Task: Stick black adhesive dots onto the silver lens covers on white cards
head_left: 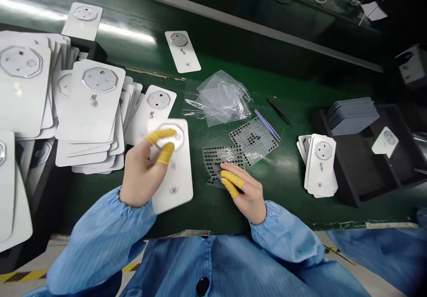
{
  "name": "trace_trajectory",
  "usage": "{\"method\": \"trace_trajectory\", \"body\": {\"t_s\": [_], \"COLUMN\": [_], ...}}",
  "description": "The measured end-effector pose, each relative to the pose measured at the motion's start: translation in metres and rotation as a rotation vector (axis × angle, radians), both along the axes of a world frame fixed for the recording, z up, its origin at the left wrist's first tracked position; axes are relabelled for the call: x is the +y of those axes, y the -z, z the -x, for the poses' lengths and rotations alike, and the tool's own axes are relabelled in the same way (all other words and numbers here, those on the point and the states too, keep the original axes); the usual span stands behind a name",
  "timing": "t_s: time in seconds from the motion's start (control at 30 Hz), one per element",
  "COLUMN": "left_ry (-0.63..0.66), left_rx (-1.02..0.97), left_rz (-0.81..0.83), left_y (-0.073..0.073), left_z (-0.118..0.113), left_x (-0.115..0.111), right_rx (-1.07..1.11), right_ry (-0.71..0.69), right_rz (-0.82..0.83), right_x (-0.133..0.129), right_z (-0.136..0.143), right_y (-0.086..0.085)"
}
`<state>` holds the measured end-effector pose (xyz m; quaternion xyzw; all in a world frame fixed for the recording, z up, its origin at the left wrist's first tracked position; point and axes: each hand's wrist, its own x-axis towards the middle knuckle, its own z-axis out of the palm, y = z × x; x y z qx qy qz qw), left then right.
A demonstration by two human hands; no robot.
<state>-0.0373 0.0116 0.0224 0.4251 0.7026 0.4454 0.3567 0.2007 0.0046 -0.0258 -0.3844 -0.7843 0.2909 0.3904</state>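
My left hand [147, 168], with yellow finger cots on thumb and index finger, is on a white panel [178, 172] in front of me. Its two covered fingertips curl over the panel's silver octagonal area; the other fingers are hidden. The panel looks slightly blurred. My right hand [245, 190] also wears yellow finger cots. Between its fingers is a thin pointed metal tool, apparently tweezers [216, 177], mostly hidden in the grip. The tip lies over a clear sheet [216, 154] dotted with rows of small black round pieces.
A second dotted sheet [258, 141] lies behind, beside lilac tweezers [267, 124] and black tweezers [279, 111]. Clear plastic bags [223, 99] lie farther back. White panels [96, 105] crowd the left; another stack [322, 168] stands by a black tray [353, 181] at right.
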Motion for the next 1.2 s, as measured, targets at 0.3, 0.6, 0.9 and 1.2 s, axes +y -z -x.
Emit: {"method": "trace_trajectory", "body": {"t_s": [0.3, 0.6, 0.9, 1.2], "left_ry": [0.394, 0.543, 0.63, 0.665], "left_rx": [-0.547, -0.13, 0.289, 0.264], "left_rz": [0.235, 0.049, -0.24, -0.208], "left_y": [0.0, 0.013, 0.024, 0.023], "left_z": [-0.042, -0.042, -0.038, -0.037], "left_x": [-0.012, -0.02, -0.018, -0.016], "right_rx": [0.075, -0.103, -0.034, 0.162], "right_ry": [-0.143, -0.213, -0.189, -0.139], "right_rz": [-0.032, -0.208, -0.19, 0.091], "right_x": [0.003, 0.025, 0.021, 0.023], "right_z": [-0.001, 0.008, 0.015, 0.019], "right_y": [-0.033, -0.023, -0.004, 0.0]}}
